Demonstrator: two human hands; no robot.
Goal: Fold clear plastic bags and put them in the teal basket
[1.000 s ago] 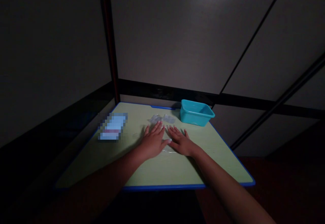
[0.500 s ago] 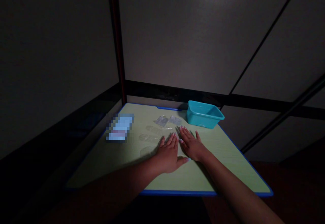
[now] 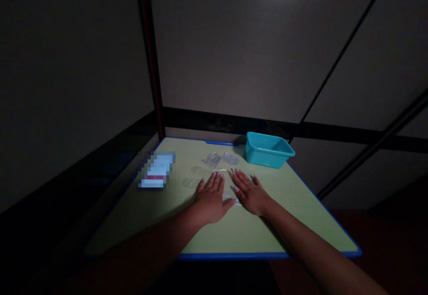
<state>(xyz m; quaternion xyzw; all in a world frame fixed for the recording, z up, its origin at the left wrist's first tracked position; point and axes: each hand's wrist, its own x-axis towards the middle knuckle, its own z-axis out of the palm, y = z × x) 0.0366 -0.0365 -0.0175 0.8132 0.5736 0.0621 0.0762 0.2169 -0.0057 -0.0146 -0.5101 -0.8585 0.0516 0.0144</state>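
My left hand [image 3: 211, 201] lies palm down with fingers spread on a thin, clear plastic piece with rounded, finger-like lobes [image 3: 190, 182]. Part of this film is hidden under the hand, and I cannot tell its full outline. Close to its right, my right hand [image 3: 253, 197] is also flat and palm down, fingers stretched out, at the right side of the film. A gap separates the two hands, and shiny film shows in it. Just beyond the fingertips lie two crumpled clear plastic pieces, a left one [image 3: 212, 159] and a right one [image 3: 230, 159].
A turquoise plastic basin [image 3: 269, 156] stands at the table's back right. On the left lies a pixelated phone-like rectangle [image 3: 157, 171] with a lit face. The pale green table [image 3: 301, 223] has a blue edge, and walls rise behind and left of it.
My left hand has slid left over the film, away from my right hand, widening the gap between them. The right hand has shifted only slightly and remains flat.
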